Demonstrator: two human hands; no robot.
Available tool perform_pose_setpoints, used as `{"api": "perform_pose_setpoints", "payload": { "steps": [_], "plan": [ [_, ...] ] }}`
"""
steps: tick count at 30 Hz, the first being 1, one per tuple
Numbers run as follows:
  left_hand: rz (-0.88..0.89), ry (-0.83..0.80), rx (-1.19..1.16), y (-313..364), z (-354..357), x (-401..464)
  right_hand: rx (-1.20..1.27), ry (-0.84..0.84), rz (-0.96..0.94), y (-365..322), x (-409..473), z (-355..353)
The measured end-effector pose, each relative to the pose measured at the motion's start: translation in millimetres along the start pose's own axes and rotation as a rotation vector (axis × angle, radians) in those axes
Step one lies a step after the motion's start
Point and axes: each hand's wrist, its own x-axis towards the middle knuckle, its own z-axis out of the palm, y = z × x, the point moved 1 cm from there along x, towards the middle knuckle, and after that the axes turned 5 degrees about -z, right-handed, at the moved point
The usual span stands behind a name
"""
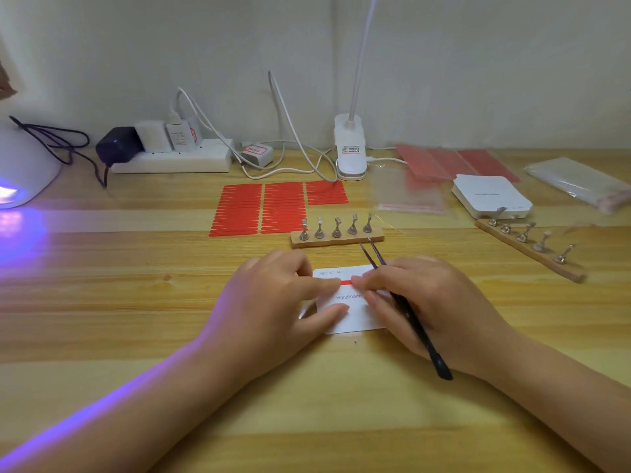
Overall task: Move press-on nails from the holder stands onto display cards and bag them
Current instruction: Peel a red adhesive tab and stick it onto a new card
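Observation:
A white display card [355,315] printed "Handmade" lies on the wooden table in front of me, with a thin red adhesive strip [345,283] across it. My left hand [273,302] presses a fingertip on the strip's left part and its thumb rests on the card. My right hand [423,302] presses the strip's right end while holding black tweezers [399,302], whose tips point away. Just behind the card stands a wooden holder stand [336,237] with several metal nail holders. A second holder stand [532,249] lies at the right.
Sheets of red adhesive strips [259,208] lie behind the stand. Clear bags [408,192], a stack of white cards [490,196] and more bags [580,182] are at the right back. A power strip [170,160], clip lamp [350,151] and lit UV lamp [20,165] stand behind.

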Motion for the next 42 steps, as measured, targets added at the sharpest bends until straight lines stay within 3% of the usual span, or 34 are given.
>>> {"api": "perform_pose_setpoints", "payload": {
  "steps": [7, 12, 18, 24, 29, 36, 42],
  "plan": [
    [-0.040, 0.042, 0.024, 2.0, -2.7, -1.2, -0.112, 0.128, 0.095, 2.3, -0.6, -0.7],
    [-0.038, 0.057, 0.236, 1.7, -8.4, -2.8, -0.064, 0.236, 0.275, 5.8, -2.3, -5.1],
    [-0.147, -0.003, 0.150, -3.7, -6.0, -1.0, 0.111, 0.072, 0.370, 7.8, -0.3, -4.6],
    [-0.117, 0.000, 0.039, -9.4, -0.3, 0.0, 0.317, 0.099, 0.414, 9.2, 0.1, -7.6],
    [-0.156, 0.014, -0.224, -10.9, -0.9, 1.6, 0.603, 0.187, 0.512, 9.5, 3.0, -11.7],
    [-0.516, -0.114, -1.075, -0.9, -2.6, 10.4, 0.809, 0.339, 0.518, 4.4, 9.7, -14.7],
    [-0.551, -0.153, -1.186, -1.8, -4.4, 10.5, 0.791, 0.427, 0.443, -7.4, 13.1, -10.1]
  ]
}}
